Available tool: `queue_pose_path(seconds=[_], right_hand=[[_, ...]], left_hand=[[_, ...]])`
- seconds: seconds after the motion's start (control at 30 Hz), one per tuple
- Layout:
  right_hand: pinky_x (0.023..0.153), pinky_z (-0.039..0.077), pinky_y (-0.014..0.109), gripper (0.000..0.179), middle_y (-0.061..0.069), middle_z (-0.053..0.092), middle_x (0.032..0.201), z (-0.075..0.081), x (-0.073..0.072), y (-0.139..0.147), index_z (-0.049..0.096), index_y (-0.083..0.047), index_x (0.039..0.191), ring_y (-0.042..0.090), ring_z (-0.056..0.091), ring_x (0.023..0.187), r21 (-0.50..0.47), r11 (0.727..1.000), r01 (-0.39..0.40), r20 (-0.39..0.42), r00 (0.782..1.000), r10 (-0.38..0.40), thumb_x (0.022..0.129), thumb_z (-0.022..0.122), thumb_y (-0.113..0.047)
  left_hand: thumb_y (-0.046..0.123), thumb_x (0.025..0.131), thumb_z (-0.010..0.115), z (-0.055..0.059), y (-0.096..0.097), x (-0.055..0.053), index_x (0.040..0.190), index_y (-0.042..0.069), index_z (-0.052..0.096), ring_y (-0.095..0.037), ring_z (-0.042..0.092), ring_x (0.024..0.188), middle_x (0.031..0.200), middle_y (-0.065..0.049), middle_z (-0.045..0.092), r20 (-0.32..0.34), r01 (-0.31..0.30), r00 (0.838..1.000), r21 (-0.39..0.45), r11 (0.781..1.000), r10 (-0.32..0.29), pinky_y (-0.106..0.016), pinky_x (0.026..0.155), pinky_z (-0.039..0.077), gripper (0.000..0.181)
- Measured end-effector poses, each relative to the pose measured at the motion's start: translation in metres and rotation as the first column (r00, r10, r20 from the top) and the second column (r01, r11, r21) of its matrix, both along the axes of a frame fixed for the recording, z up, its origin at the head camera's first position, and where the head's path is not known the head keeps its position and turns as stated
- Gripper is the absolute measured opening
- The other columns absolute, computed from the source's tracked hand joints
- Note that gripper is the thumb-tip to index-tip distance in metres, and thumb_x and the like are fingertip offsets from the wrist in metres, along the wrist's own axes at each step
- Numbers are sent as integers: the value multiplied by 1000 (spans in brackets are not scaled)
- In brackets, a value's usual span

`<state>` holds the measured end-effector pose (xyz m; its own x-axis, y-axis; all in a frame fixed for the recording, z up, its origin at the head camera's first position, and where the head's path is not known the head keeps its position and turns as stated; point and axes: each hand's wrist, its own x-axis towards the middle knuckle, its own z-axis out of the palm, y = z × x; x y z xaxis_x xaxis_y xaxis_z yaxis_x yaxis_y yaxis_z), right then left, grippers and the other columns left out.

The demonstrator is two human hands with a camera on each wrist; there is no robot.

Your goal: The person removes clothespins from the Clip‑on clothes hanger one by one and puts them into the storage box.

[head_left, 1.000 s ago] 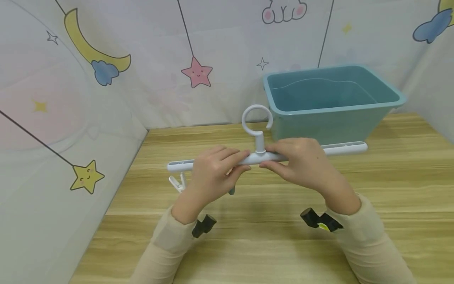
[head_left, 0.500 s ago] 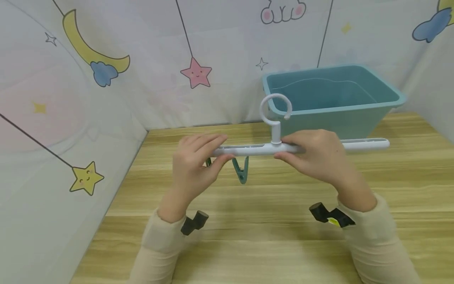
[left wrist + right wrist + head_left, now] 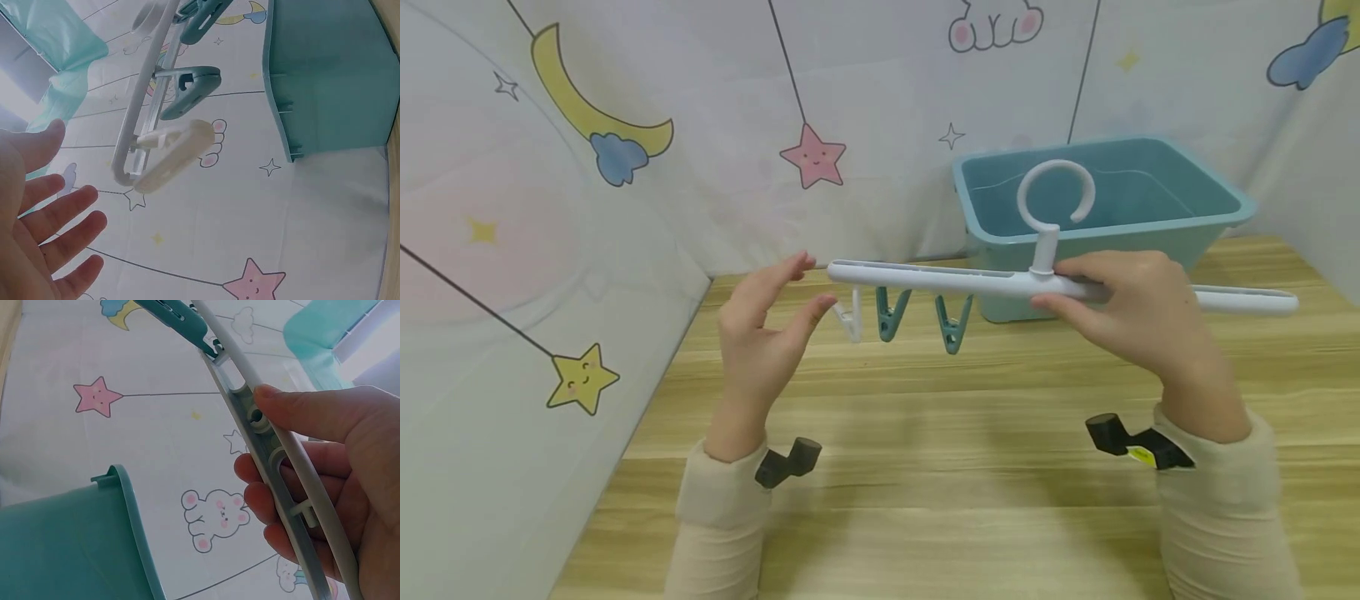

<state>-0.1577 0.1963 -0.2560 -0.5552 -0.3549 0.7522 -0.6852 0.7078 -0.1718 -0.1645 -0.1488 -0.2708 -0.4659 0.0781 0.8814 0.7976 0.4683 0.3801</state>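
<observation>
A white clip hanger [image 3: 970, 282] with a ring-shaped hook [image 3: 1026, 187] is held up level over the table. My right hand [image 3: 1138, 312] grips its bar just right of the hook, thumb in front and fingers behind. Under the bar's left half hang one white clip [image 3: 852, 321] and two teal clips, a left one [image 3: 889, 317] and a right one [image 3: 952, 327]. My left hand [image 3: 760, 333] is off the bar's left end, thumb and fingers spread apart. In the left wrist view the white clip [image 3: 178, 153] hangs nearest that end, beside the empty left hand [image 3: 50, 225].
A teal plastic tub [image 3: 1108, 229] stands at the back right of the wooden table [image 3: 940, 500], behind the hanger. A white cloth [image 3: 880, 100] printed with stars and a moon rises along the back and left sides.
The hanger has moved right and up in my right hand. My left hand has slid left along the bar and come off its end, bringing the clips into view.
</observation>
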Motion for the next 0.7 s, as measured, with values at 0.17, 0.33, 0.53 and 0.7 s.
queue_pose_path(seconds=[0.17, 0.33, 0.53, 0.7], right_hand=[[62, 40, 19, 59, 8, 73, 78, 3, 1, 9, 76, -2, 92, 20, 64, 64, -14, 1000, 5, 14, 1000, -5, 86, 62, -59], [62, 39, 17, 30, 7, 73, 78, 5, 4, 12, 75, -2, 93, 17, 61, 64, 0, 1000, 13, 28, 1000, -13, 78, 81, -28], [61, 39, 17, 30, 5, 72, 77, 5, 4, 12, 75, -3, 92, 14, 58, 63, -4, 1000, 7, 30, 1000, -7, 78, 80, -29], [61, 39, 17, 37, 5, 72, 76, 5, 4, 13, 76, -3, 91, 14, 59, 62, -11, 1000, 12, 21, 1000, -12, 81, 77, -38]], left_hand=[[-4, 74, 79, -4, 1, -4, 121, -5, 63, -29, 65, 96, 108, -19, 70, 181, 26, 983, 19, 999, -29, -28, 91, 46, 49], [2, 81, 75, -8, 6, -6, 126, 0, 62, -20, 65, 96, 110, -17, 70, 442, 32, 894, 97, 995, -72, -33, 90, 45, 47], [5, 85, 73, -11, 12, -8, 126, 3, 62, -3, 61, 91, 110, -16, 70, 588, 39, 801, 133, 990, -111, -35, 89, 48, 43], [4, 86, 71, -12, 15, -9, 123, 0, 63, -6, 61, 89, 110, -19, 68, 626, 80, 759, 180, 980, -177, -31, 85, 50, 37]])
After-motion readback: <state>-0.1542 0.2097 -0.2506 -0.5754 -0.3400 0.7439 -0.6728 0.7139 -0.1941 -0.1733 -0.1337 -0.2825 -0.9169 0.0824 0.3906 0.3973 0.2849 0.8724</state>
